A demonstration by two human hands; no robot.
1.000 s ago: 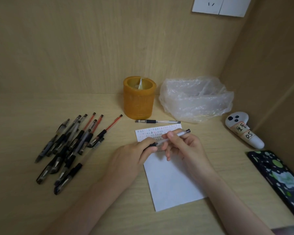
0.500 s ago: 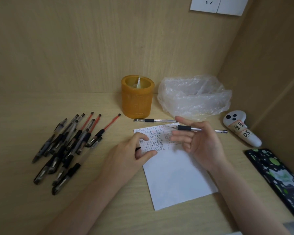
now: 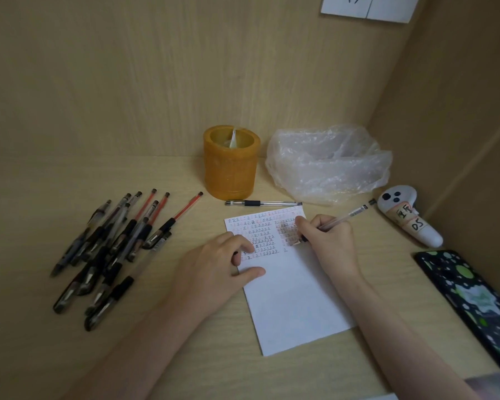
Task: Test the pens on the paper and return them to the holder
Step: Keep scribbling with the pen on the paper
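My right hand (image 3: 329, 243) grips a clear-barrelled pen (image 3: 347, 216) in a writing hold, its tip down on the white paper (image 3: 295, 298) among rows of small marks. My left hand (image 3: 214, 269) rests on the paper's left edge, fingers curled around a small black pen cap (image 3: 236, 254). The orange cylindrical holder (image 3: 230, 163) stands behind the paper with something pale inside. A pile of several black and red pens (image 3: 113, 243) lies to the left. One black pen (image 3: 260, 203) lies between the holder and the paper.
A crumpled clear plastic bag (image 3: 326, 166) sits to the right of the holder. A white controller (image 3: 407, 215) with a label lies by the right wall. A phone in a dark spotted case (image 3: 474, 301) lies at the right edge. Wooden walls enclose the back and right.
The two hands pulled the pen apart from its cap. My right hand turned the pen and lowered its tip onto the paper; my left hand settled on the paper's edge with the cap.
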